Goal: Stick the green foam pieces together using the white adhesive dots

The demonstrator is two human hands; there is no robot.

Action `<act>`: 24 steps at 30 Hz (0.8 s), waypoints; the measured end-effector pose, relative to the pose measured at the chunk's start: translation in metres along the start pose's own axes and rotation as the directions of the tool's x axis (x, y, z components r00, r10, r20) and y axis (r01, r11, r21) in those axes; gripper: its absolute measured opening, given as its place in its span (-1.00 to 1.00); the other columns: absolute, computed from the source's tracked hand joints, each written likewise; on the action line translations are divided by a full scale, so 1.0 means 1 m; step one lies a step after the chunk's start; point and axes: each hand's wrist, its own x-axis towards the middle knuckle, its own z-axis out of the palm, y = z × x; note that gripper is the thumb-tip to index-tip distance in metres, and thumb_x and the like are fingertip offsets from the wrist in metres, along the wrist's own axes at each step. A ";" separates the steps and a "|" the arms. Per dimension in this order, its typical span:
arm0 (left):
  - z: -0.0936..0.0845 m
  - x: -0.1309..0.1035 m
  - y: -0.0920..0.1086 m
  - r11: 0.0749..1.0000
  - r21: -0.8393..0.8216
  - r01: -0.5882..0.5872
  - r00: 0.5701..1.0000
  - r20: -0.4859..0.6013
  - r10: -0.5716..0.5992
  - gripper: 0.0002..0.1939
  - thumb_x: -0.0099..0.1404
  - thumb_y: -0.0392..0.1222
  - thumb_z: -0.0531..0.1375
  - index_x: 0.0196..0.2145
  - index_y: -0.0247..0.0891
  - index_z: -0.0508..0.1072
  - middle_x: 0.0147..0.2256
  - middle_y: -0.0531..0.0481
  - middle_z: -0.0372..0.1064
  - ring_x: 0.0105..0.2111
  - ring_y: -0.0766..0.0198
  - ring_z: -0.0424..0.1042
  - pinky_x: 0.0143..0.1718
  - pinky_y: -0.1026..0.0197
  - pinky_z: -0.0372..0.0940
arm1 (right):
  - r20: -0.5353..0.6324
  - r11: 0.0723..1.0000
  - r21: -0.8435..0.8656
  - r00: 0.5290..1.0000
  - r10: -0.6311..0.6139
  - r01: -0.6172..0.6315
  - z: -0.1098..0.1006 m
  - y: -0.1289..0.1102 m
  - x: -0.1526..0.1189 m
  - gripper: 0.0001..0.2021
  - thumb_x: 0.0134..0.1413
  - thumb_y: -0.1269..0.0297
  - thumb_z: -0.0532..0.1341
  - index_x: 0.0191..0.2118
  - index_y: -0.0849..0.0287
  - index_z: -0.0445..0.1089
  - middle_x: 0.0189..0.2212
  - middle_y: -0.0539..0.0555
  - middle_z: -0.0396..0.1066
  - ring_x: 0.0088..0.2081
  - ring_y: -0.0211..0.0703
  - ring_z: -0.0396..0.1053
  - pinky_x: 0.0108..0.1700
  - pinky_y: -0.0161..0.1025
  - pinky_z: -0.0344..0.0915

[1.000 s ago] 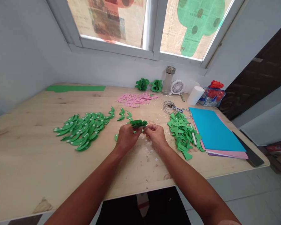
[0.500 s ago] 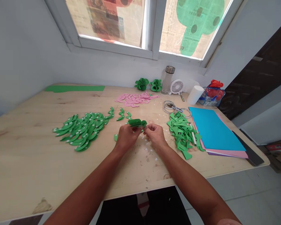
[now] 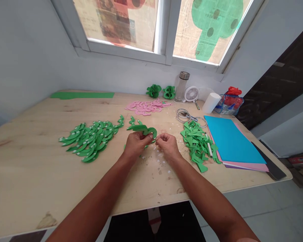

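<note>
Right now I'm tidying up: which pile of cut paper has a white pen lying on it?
The right green pile, beside the blue sheet; the left green pile and pink pile show none.

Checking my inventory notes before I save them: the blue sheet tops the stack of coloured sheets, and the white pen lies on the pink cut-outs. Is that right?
Not quite: the head view shows the white pen lying on the green scraps. The pink cut-outs are farther back. The blue sheet does top the stack of coloured sheets.
</note>
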 end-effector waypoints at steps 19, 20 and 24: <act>-0.013 0.006 0.007 0.981 -0.174 0.090 0.996 0.034 -0.085 -0.72 -0.19 -0.13 0.36 -0.50 -0.35 0.48 -0.56 0.02 0.41 -0.54 0.29 0.35 -0.43 0.23 0.27 | 0.326 0.996 -0.002 0.942 -0.079 0.085 -0.005 -0.012 -0.007 -0.85 -0.16 0.32 0.12 -0.62 0.20 0.35 -0.67 -0.05 0.30 -0.58 -0.32 0.19 -0.49 -0.35 0.11; -0.014 0.005 0.008 0.981 -0.167 0.094 0.995 0.046 -0.088 -0.73 -0.19 -0.13 0.36 -0.50 -0.34 0.48 -0.56 0.01 0.41 -0.53 0.29 0.36 -0.42 0.23 0.27 | 0.281 0.995 -0.024 0.955 -0.091 0.102 -0.005 -0.011 -0.006 -0.85 -0.16 0.31 0.14 -0.62 0.20 0.34 -0.67 -0.05 0.29 -0.59 -0.32 0.18 -0.49 -0.35 0.10; -0.015 0.003 0.011 0.985 -0.113 0.133 0.982 0.151 -0.115 -0.76 -0.14 -0.13 0.34 -0.52 -0.34 0.47 -0.58 0.02 0.39 -0.53 0.29 0.35 -0.42 0.24 0.26 | -0.005 0.980 -0.066 0.982 -0.187 0.187 -0.010 -0.012 0.000 -0.91 -0.19 0.30 0.18 -0.49 0.18 0.38 -0.60 -0.06 0.32 -0.55 -0.30 0.19 -0.48 -0.34 0.12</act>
